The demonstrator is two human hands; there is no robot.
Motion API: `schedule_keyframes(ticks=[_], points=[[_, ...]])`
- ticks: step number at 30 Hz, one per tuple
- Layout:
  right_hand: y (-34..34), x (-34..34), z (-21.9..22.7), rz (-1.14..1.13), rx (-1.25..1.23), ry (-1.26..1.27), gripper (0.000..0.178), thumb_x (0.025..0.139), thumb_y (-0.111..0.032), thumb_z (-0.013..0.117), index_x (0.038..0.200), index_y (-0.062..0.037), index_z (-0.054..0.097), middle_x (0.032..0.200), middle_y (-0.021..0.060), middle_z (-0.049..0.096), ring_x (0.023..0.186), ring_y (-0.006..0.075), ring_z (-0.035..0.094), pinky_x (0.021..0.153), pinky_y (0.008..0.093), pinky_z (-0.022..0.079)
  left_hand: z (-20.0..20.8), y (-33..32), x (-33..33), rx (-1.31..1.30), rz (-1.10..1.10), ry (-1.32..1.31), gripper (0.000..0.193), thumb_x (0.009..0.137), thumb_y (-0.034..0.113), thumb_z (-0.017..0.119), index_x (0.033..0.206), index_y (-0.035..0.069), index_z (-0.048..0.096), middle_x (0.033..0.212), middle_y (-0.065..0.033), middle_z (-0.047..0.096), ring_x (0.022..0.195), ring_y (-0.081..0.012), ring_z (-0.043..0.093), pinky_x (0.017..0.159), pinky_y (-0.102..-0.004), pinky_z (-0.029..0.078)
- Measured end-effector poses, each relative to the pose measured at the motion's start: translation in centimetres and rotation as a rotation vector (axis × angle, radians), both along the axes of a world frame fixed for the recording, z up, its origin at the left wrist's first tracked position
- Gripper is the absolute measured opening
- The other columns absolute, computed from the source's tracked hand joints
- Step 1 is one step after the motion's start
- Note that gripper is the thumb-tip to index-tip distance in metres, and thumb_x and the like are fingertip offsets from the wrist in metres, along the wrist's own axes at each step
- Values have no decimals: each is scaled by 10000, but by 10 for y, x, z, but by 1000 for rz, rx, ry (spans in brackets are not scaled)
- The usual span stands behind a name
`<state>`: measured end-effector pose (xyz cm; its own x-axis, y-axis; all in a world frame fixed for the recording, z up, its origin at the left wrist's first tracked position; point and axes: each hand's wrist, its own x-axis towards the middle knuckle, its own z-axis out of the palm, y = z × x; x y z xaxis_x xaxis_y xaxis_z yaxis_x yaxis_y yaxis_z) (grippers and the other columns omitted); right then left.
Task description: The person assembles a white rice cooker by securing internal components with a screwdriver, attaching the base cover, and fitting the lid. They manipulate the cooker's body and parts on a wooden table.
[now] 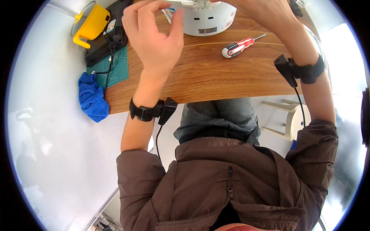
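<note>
A white rounded appliance (210,24), like a rice cooker, stands at the far edge of my view. A white hinge-like part (201,4) tops its near side, which also has two dark slots and a grey label; its upper part is cut off. My left hand (156,36) is raised beside its left side, fingers loosely curled and thumb apart, with nothing visible between them. Over its right side reaches my right hand (266,12), whose fingertips are mostly out of frame. On the wooden table (185,73) lies a red, white and black screwdriver (239,47), its tip pointing right.
At the far left are a yellow pot (96,24) with a handle and lid, a black device (117,36) with cables, a green cutting mat (120,71), and a blue cloth (92,98) hanging over the table edge. A pale stool (295,121) stands below right.
</note>
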<state>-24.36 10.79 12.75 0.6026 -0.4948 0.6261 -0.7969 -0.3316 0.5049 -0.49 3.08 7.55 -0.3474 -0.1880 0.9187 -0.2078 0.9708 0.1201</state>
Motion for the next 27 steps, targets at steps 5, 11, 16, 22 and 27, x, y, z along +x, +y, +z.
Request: schedule_keyframes(ticks=[5, 11, 16, 22, 27], points=[[3, 5, 8, -32, 26, 51, 32, 838, -155, 669, 865, -156, 653, 745, -31, 583, 822, 164, 604, 979, 413, 405, -33, -10, -27, 145, 86, 84, 602, 789, 107, 814, 1320, -12, 557, 1324, -208, 495, 1277, -387, 476, 1092, -486, 392], [-3, -1, 2, 28, 35, -26, 71, 847, -165, 682, 915, -150, 673, 765, -32, 591, 824, 163, 599, 973, 413, 401, -38, -34, -40, 226, -155, 7, 493, 784, 100, 810, 1244, 25, 651, 1372, -192, 494, 1310, -384, 467, 1099, -493, 399], [-4, -1, -2, 29, 18, -38, 79, 841, -151, 680, 918, -145, 671, 765, -34, 584, 826, 162, 594, 974, 405, 397, -44, -42, -48, 206, -198, 5, 344, 769, 82, 796, 1103, 66, 717, 1306, -141, 558, 1280, -374, 479, 1078, -483, 398], [-8, -2, -6, 60, -59, -12, 82, 816, -142, 686, 895, -143, 663, 750, -41, 581, 817, 150, 596, 958, 391, 403, -42, -36, -53, 199, -139, 21, 306, 755, 83, 790, 1050, 78, 711, 1163, -94, 613, 1219, -354, 484, 1040, -476, 388], [-8, 1, -11, 25, -81, -37, 77, 799, -152, 707, 863, -138, 666, 720, -47, 570, 781, 141, 594, 932, 373, 409, -34, -35, -50, 189, -218, -20, 272, 772, 46, 762, 1037, 81, 713, 1115, -79, 623, 1153, -321, 484, 1008, -466, 395]])
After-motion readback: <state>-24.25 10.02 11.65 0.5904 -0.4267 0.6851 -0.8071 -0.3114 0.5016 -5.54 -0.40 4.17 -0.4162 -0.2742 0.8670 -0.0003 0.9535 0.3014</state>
